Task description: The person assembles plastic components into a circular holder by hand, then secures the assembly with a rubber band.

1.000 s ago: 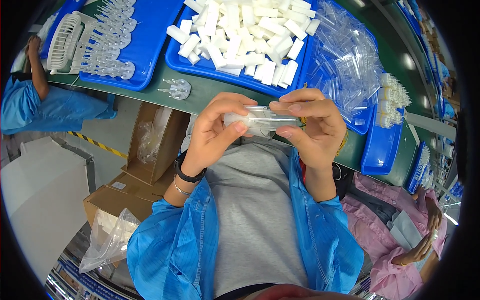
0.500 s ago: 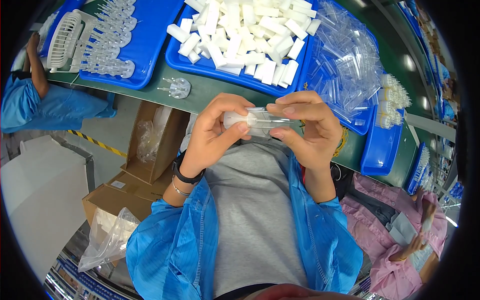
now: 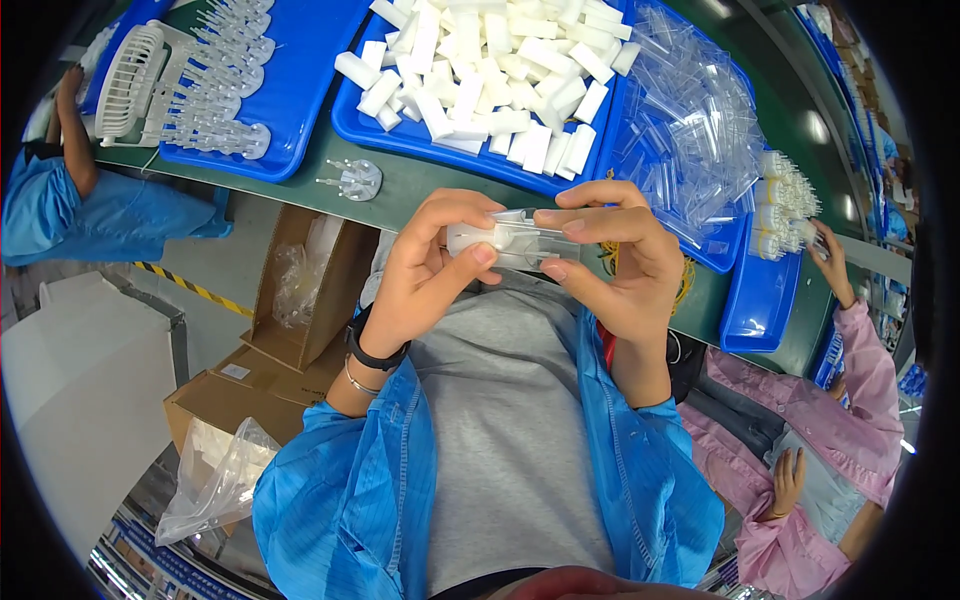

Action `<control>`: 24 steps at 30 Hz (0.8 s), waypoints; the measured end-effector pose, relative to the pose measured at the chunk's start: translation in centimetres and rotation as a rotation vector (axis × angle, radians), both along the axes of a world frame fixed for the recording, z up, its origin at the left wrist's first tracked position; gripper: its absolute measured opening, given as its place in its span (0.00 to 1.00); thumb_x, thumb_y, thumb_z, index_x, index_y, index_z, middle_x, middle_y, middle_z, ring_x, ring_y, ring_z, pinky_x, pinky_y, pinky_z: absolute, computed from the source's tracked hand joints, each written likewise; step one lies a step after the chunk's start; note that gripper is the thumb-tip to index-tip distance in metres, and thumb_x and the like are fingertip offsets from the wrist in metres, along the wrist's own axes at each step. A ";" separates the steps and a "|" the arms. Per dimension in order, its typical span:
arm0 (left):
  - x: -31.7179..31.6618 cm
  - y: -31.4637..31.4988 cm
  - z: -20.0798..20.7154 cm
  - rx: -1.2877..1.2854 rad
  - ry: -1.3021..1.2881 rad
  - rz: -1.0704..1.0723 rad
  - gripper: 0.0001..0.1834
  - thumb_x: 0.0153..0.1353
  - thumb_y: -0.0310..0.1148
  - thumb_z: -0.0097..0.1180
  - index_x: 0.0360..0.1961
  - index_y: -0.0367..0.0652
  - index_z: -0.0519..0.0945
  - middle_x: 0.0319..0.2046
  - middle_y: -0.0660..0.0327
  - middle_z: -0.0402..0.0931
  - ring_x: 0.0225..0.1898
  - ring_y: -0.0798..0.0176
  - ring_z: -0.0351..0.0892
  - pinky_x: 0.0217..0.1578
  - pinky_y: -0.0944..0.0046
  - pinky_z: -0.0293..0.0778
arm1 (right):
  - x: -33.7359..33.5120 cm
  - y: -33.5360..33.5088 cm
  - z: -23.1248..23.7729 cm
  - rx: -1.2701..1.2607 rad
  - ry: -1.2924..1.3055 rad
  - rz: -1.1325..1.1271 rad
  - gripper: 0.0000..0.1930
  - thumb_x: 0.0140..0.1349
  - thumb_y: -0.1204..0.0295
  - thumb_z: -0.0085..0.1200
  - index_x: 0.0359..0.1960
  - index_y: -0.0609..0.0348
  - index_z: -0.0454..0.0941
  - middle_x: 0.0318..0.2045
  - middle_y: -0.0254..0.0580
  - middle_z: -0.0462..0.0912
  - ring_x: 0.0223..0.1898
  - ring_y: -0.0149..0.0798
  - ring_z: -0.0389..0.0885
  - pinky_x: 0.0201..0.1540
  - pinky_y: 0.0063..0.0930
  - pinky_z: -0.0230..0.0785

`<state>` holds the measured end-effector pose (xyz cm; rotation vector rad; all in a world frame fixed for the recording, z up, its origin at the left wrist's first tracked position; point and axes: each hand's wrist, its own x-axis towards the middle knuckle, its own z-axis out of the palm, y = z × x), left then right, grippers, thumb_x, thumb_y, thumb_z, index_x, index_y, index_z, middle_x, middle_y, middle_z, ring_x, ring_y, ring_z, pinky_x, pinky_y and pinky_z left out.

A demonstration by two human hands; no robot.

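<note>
Between my hands, in front of my chest, lies a small assembly held sideways. My left hand is closed on its round white plastic base, thumb and fingers pinching it. My right hand grips a clear plastic sleeve from its far end, with fingers above and thumb below. The sleeve meets the base and surrounds a pale inner part. How far the two fit together is hidden by my fingers. Beyond my left hand, a similar pronged white piece stands alone on the green table.
A blue tray heaped with white foam blocks is ahead. Pronged white pieces fill the left tray; clear sleeves fill the right one. A smaller blue bin sits farther right. Cardboard boxes stand lower left. People work on both sides.
My hands stay nearly in place, still holding the base and sleeve. At right, the person in pink has stretched an arm out to the white pieces by the small blue bin.
</note>
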<state>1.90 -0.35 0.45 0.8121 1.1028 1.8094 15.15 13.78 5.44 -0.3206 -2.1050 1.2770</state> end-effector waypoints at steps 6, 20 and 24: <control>-0.2 -0.1 0.0 -0.011 0.039 0.002 0.13 0.58 0.22 0.53 0.44 0.40 0.70 0.47 0.53 0.66 0.44 0.64 0.72 0.33 0.69 0.81 | 0.1 0.4 0.8 0.030 -0.089 0.026 0.14 0.39 0.73 0.67 0.31 0.54 0.80 0.33 0.34 0.84 0.41 0.35 0.77 0.44 0.27 0.62; -1.4 -0.4 -1.2 0.068 -0.289 -0.006 0.17 0.52 0.20 0.58 0.45 0.34 0.72 0.52 0.43 0.69 0.48 0.56 0.76 0.40 0.63 0.80 | -0.4 -0.2 0.6 -0.199 -0.088 -0.054 0.15 0.41 0.75 0.66 0.35 0.57 0.82 0.35 0.38 0.84 0.48 0.40 0.76 0.49 0.31 0.66; -1.1 -0.2 -1.0 0.099 -0.162 0.049 0.17 0.54 0.22 0.57 0.46 0.33 0.74 0.51 0.42 0.70 0.47 0.55 0.76 0.38 0.63 0.81 | -0.7 -0.3 0.0 -0.050 -0.091 0.016 0.16 0.44 0.75 0.65 0.38 0.59 0.82 0.39 0.41 0.83 0.55 0.46 0.72 0.55 0.35 0.63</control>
